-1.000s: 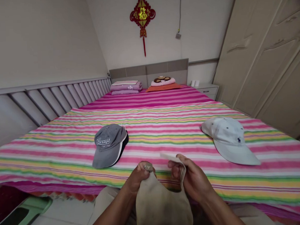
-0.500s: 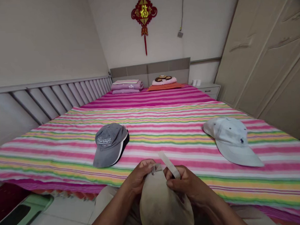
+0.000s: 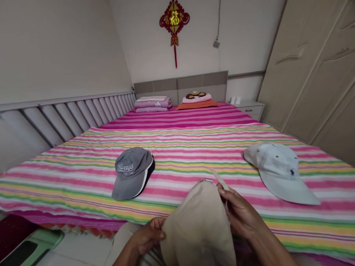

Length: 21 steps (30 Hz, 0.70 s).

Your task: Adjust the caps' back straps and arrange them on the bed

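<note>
A beige cap (image 3: 198,229) is held up close in front of me, its back strap end sticking up and a small metal buckle showing at its top edge. My left hand (image 3: 150,234) pinches the cap's left edge between thumb and fingers. On the other side, my right hand (image 3: 241,210) grips the cap near the strap (image 3: 220,180); some of its fingers are hidden behind the fabric. On the bed to the left lies a grey cap (image 3: 132,171) with white lettering and a dark cap edge beneath it. A pale blue-white cap (image 3: 279,172) rests at the right.
The caps lie on a striped bedspread (image 3: 184,148). Folded bedding (image 3: 153,104) and a pink and orange stack (image 3: 196,99) sit by the headboard (image 3: 205,81). A railing (image 3: 86,113) runs along the left. A green stool (image 3: 38,250) stands on the floor, lower left.
My left hand has moved from the buckle down to the cap's left edge. The beige cap has turned and risen. My right hand, still by the strap, has shifted right and slightly up.
</note>
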Available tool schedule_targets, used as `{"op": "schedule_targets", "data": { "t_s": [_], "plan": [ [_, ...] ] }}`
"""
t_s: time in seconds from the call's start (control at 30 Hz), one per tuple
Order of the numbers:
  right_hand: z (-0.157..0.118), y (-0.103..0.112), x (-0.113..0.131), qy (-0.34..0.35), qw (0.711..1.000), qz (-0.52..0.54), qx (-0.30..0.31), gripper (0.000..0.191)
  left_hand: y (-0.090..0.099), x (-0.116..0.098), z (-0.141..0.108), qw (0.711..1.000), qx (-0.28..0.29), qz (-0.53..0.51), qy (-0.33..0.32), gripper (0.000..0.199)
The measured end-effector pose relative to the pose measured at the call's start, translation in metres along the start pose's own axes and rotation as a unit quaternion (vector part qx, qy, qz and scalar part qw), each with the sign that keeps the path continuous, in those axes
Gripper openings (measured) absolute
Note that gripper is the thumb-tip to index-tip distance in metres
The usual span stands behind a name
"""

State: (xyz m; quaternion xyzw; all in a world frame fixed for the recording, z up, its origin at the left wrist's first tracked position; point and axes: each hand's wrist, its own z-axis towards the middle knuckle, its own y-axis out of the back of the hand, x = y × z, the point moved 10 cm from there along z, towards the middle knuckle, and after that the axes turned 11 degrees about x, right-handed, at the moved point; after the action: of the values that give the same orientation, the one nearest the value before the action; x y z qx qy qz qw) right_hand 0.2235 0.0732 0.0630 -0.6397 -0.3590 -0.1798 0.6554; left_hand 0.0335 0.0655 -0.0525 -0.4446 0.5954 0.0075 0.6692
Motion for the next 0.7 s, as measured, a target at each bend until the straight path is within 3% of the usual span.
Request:
{"op": "schedule_targets", "data": {
  "t_s": [0.1,0.2,0.33,0.53,0.6,0.7],
  "plan": [
    [0.004,0.016,0.004,-0.003,0.999,-0.005,-0.035,0.022,0.009,0.003,-0.011,0.992,-0.050,-0.081,-0.082,0.036],
    [0.006,0.037,0.005,-0.004,0.998,0.001,-0.069,0.018,0.025,-0.019,-0.021,0.979,-0.110,-0.088,-0.146,0.035],
    [0.003,0.070,0.003,-0.004,0.990,0.035,-0.138,0.014,0.044,-0.089,-0.036,0.961,-0.161,-0.057,-0.217,0.042],
    [-0.001,0.080,-0.017,-0.049,0.989,0.067,-0.119,0.014,0.065,-0.215,-0.076,0.885,-0.258,-0.058,-0.382,0.042],
    [-0.003,0.083,-0.026,-0.062,0.988,0.075,-0.119,0.013,0.079,-0.233,-0.092,0.851,-0.318,-0.085,-0.409,0.038],
    [-0.008,0.094,-0.036,-0.078,0.985,0.088,-0.127,0.013,0.108,-0.225,-0.112,0.817,-0.422,-0.133,-0.370,0.034]
  ]
}}
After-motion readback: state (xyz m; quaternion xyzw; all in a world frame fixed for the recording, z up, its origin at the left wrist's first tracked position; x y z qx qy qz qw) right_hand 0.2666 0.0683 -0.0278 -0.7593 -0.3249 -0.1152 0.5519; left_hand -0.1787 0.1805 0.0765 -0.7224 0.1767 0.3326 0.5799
